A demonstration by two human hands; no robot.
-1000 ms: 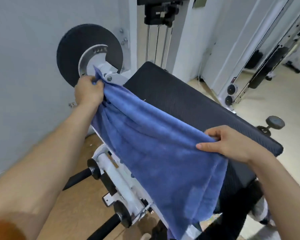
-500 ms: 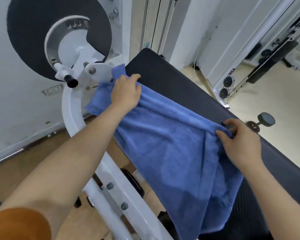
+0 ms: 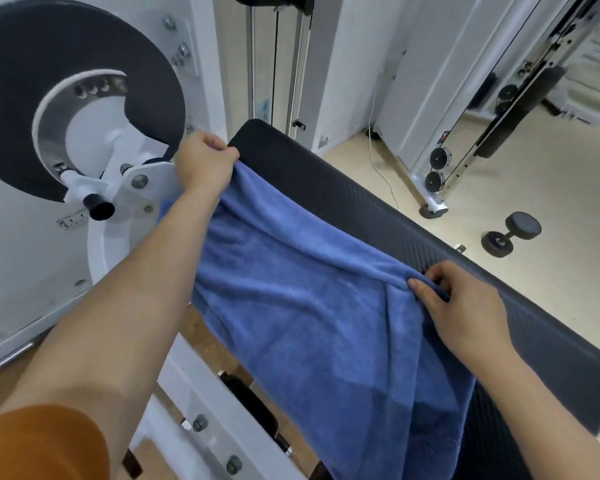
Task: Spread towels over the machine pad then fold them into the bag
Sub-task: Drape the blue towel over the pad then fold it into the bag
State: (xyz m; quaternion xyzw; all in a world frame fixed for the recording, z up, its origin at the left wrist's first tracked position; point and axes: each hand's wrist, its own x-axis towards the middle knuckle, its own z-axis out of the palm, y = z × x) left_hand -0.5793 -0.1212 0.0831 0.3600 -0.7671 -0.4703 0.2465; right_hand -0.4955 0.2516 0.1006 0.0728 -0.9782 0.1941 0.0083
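Since the frame half a second earlier, my left hand (image 3: 205, 162) had carried its corner of the blue towel (image 3: 312, 313) further up the black machine pad (image 3: 378, 209), from mid-slope to just beside the pad's rounded top end, and the cloth had been drawn up with it. My right hand (image 3: 461, 306) had stayed at about the same place on the pad, further down its length.

I had the left hand's fingers curled tight over the towel's upper edge, pinching the corner where the fabric bunched into folds below the knuckles. The right hand was closed on the same edge, thumb on top and fingers tucked under a gathered ridge of cloth, resting against the pad surface. Between the two hands the edge ran along the pad in a slack, wrinkled line rather than a flat one.

The towel lay over the near side of the pad and hung off its near edge toward the white machine frame (image 3: 201, 393), with creases fanning from each grip. The far strip of the pad remained bare and dark.

To my left stood the large black disc (image 3: 21, 57) with its white pivot bracket (image 3: 118, 157) and a black knob (image 3: 99, 209). On the pale floor beyond the pad a black dumbbell (image 3: 511, 233) lay near the foot of a cable station (image 3: 437, 174).
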